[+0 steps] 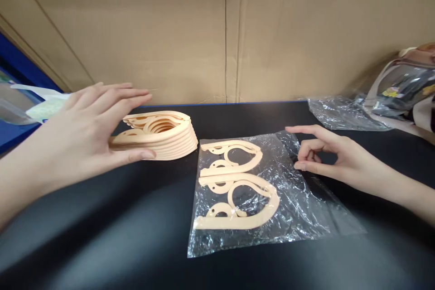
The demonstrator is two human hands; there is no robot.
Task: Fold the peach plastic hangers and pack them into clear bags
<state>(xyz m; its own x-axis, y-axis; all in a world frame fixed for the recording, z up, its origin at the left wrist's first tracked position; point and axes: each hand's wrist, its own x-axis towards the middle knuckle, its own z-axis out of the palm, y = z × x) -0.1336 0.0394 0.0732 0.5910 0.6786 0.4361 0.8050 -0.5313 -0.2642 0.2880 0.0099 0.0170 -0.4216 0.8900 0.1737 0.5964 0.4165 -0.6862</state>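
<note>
Peach-coloured stacked hangers (178,140) could be scattered if bumped by the left hand (88,122), its grip spread apart, like that of the right hand (340,156) near the clear bag (302,213).

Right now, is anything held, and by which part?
No hold is certain. The left hand is at one end of the peach stack, thumb along its side; gripping can't be told. The right hand, by the clear bag, shows no clear grip.

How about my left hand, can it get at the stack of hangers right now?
Likely yes: the left hand is spread open at the stack, with nothing visible in the way; whether it touches is unclear.
</note>
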